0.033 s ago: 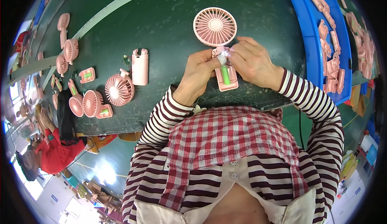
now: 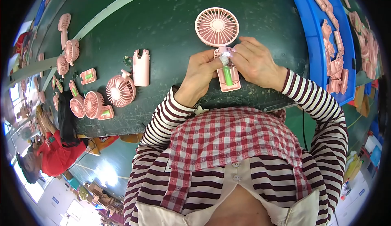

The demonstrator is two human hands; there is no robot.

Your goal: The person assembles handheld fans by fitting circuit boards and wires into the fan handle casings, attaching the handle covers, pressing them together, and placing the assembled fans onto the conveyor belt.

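A pink handheld fan [image 2: 217, 25] lies on the green table, its round grille pointing away from me. Its handle is opened up, and a green battery cell [image 2: 227, 75] shows inside the pink housing [image 2: 233, 86]. My left hand [image 2: 202, 68] pinches the fan's neck from the left, a white covering on the thumb tip. From the right, my right hand [image 2: 255, 62] closes its fingers at the same joint between grille and handle. Whatever small part sits between the fingertips is too small and partly hidden to make out.
Left of my hands stand a pink handle shell [image 2: 141, 68] and several fans, one with its grille [image 2: 121, 91] facing up. A blue bin [image 2: 318, 49] of pink shell pieces is at the right. A person in a red shirt [image 2: 64, 152] works at the far left.
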